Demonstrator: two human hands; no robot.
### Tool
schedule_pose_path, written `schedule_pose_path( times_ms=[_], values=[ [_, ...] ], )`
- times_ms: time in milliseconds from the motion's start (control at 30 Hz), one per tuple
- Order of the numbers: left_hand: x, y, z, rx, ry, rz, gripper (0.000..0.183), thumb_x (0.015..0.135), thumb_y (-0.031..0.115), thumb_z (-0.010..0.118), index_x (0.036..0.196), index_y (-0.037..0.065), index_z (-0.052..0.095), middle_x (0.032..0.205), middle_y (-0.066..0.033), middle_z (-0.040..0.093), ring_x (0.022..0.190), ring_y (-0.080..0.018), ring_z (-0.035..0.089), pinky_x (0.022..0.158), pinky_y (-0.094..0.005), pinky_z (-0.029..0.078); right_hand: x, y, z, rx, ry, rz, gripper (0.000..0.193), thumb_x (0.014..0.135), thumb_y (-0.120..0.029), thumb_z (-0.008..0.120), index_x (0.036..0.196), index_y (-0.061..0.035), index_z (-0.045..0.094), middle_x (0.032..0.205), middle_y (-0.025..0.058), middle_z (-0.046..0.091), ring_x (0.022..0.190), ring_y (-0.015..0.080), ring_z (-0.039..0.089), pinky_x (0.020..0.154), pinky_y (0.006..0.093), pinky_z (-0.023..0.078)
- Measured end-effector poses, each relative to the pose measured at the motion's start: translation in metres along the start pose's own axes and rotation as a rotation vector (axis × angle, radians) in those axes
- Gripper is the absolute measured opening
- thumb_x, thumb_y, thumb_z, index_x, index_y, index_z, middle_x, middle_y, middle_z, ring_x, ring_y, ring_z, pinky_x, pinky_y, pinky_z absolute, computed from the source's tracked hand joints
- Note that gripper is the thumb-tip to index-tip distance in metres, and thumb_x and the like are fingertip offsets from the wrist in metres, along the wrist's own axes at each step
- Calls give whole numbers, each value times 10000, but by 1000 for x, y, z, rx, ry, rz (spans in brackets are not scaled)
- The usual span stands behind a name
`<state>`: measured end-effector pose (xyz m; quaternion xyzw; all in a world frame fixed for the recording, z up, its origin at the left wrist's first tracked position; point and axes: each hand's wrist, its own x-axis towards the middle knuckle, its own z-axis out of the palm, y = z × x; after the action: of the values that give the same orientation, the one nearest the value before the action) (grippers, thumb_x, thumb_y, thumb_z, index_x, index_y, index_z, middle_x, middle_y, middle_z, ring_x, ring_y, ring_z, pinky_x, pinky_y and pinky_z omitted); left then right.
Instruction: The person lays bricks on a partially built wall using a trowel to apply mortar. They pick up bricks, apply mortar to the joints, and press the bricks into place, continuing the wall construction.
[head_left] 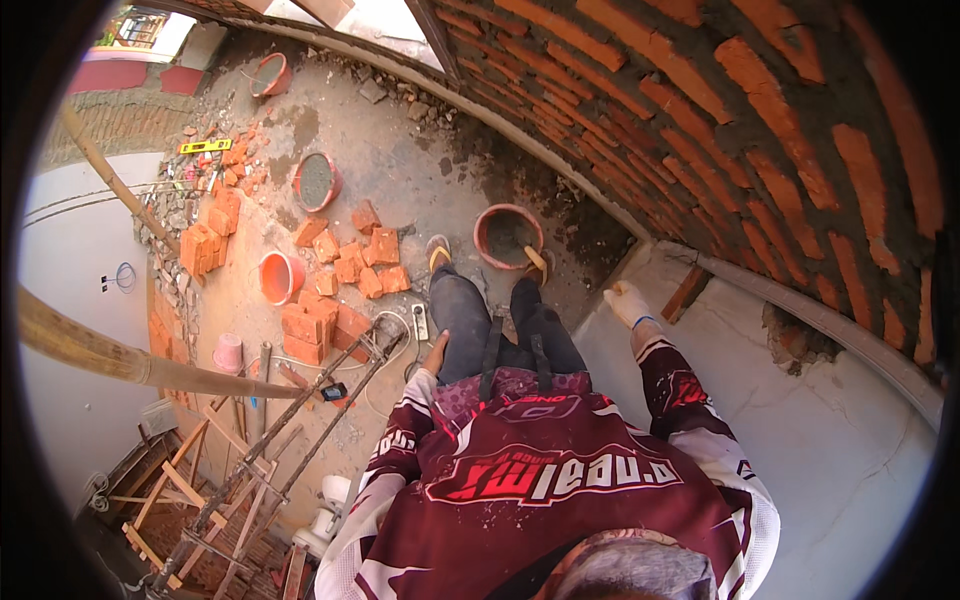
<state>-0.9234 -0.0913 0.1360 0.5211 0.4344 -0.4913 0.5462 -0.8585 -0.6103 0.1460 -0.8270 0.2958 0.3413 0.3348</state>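
Observation:
My right hand (628, 303) is curled into a fist beside the pale wall surface (640, 370), with a blue band at its wrist and nothing sticking out of it. Close to that hand, a brick piece (687, 294) is set in the pale surface. Against my left thigh, my left hand (436, 353) lies with its visible fingers stretched out, partly hidden by the sleeve. Beyond my feet stands an orange bucket (481, 238) holding grey mortar. A tool's wooden handle (535, 259) leans out of it, by my right foot.
A rough brick wall (720, 130) rises on the right. Loose bricks (350, 262), another mortar bucket (334, 190) and an orange bucket (297, 277) stand ahead-left. A power strip (420, 322) with cable, a bamboo pole (150, 365) and scaffolding (270, 440) are at my left.

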Motion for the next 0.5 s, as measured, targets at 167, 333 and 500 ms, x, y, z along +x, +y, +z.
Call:
schedule_pose_path(
  times_ms=[167,333,500],
  values=[
    [28,12,-6,538,423,-16,788,907,629,707,1378,1,635,1280,-211,699,1210,-317,660,1039,-408,501,55,-64,76,-28,-201,55,548,940,-354,717,1354,-5,627,1275,239,701,1207,375,666,1029,425,511],
    [159,60,8,511,385,256,651,863,434,827,1286,-30,658,1213,-237,719,1157,-363,694,1001,-427,528,158,-68,188,-243,-303,103,613,938,-391,698,1430,-48,569,1329,240,664,1261,399,622,1067,462,491],
    [352,51,37,507,414,237,651,866,394,826,1284,-69,638,1106,-206,750,1022,-290,727,914,-373,556,235,-56,284,-535,-48,179,854,923,-455,722,1556,-4,369,1322,310,628,1280,398,603,1079,481,479]
  ],
)
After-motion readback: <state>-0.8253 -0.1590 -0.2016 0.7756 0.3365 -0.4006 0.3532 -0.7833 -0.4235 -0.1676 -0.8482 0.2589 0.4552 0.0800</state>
